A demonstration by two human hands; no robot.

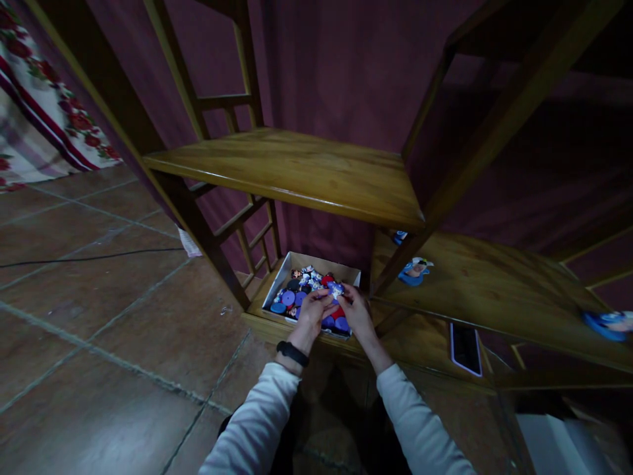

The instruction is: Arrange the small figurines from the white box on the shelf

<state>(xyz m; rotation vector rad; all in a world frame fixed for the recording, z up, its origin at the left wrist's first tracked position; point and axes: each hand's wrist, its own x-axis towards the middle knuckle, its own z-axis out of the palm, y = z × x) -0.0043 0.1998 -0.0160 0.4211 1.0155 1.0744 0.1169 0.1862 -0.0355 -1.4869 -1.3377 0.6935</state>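
Note:
An open cardboard box (pixel 346 272) sits on the lowest shelf of a wooden shelf unit, filled with several small round and figure-shaped pieces in blue, purple, red and white. My left hand (pixel 311 315) and my right hand (pixel 357 315) meet over the box's near side. Both pinch one small blue-and-white piece (pixel 335 289) between their fingertips. A black band circles my left wrist. Both arms wear pale long sleeves.
A bare wooden shelf (pixel 297 168) juts out above the box. The right-hand shelf (pixel 499 290) carries a blue-and-white figure piece (pixel 416 270) and another blue piece (pixel 609 324) at the far right. A dark phone (pixel 465 348) lies lower right. A tiled floor spreads to the left, crossed by a black cable (pixel 89 257).

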